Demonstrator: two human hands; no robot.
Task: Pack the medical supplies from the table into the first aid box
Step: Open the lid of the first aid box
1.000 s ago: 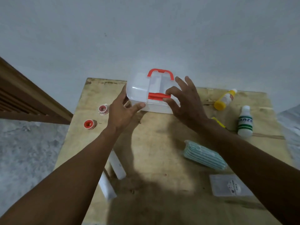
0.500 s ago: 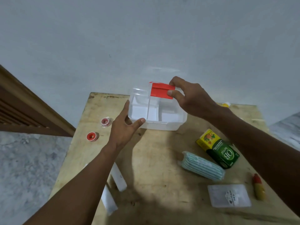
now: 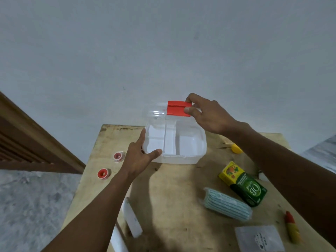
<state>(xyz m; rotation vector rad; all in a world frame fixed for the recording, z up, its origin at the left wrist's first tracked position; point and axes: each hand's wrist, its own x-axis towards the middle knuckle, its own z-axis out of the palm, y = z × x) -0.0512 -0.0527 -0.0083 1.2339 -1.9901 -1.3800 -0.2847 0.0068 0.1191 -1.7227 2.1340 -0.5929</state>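
Observation:
The white first aid box stands open at the far middle of the wooden table, its divided compartments empty. My right hand pinches the red latch of the clear lid, which is tipped up and back. My left hand braces the box's near-left corner, thumb on the front rim. Supplies lie loose: two red tape rolls, a green and yellow carton, a teal striped pack, a flat clear packet, a red and yellow tube and white sticks.
A yellow bottle cap shows past my right forearm, which hides more of the table's right side. A grey wall rises right behind the table. A wooden slatted frame stands at the left above the concrete floor.
My right hand has swung the lid up from closed to fully open and lifted higher. The head view has dropped closer, so the carton and tube on the right have come into sight.

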